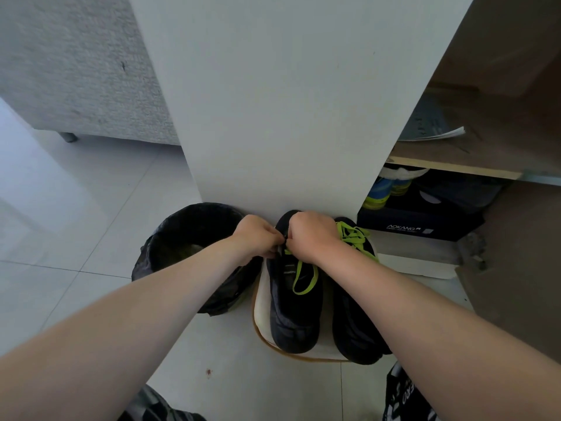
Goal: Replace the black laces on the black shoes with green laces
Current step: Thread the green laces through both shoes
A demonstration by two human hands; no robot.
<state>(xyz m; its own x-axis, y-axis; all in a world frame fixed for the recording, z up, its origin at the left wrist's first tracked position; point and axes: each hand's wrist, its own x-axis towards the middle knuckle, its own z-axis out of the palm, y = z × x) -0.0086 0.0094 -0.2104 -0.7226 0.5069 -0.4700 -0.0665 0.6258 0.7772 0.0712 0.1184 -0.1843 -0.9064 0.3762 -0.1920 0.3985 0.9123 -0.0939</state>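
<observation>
Shoes (293, 314), where are they?
– At 6 o'clock, a black pair side by side on a white mat (260, 308) with a tan rim, toes toward the white panel (288, 101).

– And the hands?
– The left hand (258, 237) and right hand (312, 235) meet over the throat of the 9 o'clock shoe. Their fingers are curled tight, tip to tip, pinching the green lace (303, 278) where it goes in. The knuckles cover the eyelets, so the exact grip is hidden. A loop of that lace lies loose on the tongue.

– The other shoe?
– The right forearm crosses it. A second lace (353, 235), also green, shows at its 12 o'clock end, but how far it is threaded is hard to make out.

– What's around?
– Pale floor tiles (76, 238). A bin (188, 235) lined with a black bag is at 9 o'clock of the shoes, just beside the mat, and its contents are dim. A dark box (419, 226) is at 2 o'clock under a shelf (455, 165). A grey sofa (76, 71) at 10 o'clock is cut off by the frame.
</observation>
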